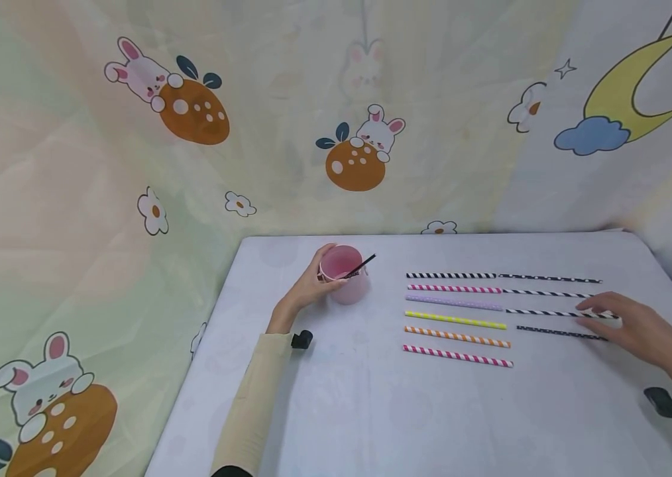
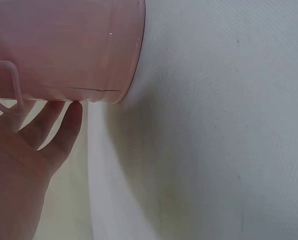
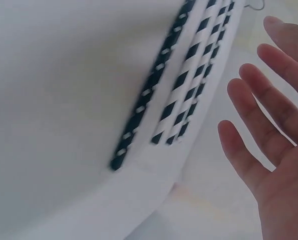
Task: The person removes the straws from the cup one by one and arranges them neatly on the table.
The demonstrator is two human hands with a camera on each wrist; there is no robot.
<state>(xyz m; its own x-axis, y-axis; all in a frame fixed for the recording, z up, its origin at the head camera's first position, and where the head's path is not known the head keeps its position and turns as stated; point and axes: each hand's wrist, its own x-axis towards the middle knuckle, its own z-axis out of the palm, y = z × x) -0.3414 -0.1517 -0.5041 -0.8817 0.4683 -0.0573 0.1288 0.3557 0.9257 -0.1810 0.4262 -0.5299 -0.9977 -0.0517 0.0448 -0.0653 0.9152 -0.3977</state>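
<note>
My left hand (image 1: 312, 285) grips a pink translucent cup (image 1: 349, 290), thumb in front and fingers behind. The cup's side and handle (image 2: 11, 75) show in the left wrist view. A dark straw (image 1: 364, 264) leans in the cup, its end past the rim on the right. Over the right-hand column of straws hovers my right hand (image 1: 640, 331), fingers loosely bent and apart. In the right wrist view this hand (image 3: 279, 125) holds nothing. Beneath it lie a black-and-white striped straw (image 1: 551, 313) and a black straw with white marks (image 1: 559, 332).
In the left column lie a black-striped straw (image 1: 450, 275), a pink-striped straw (image 1: 454, 289), a purple straw (image 1: 454, 303), a yellow straw (image 1: 455, 320), an orange-striped straw (image 1: 457, 336) and a red-striped straw (image 1: 458, 356). A printed cloth backdrop (image 1: 288, 79) rises behind the white table (image 1: 348, 411).
</note>
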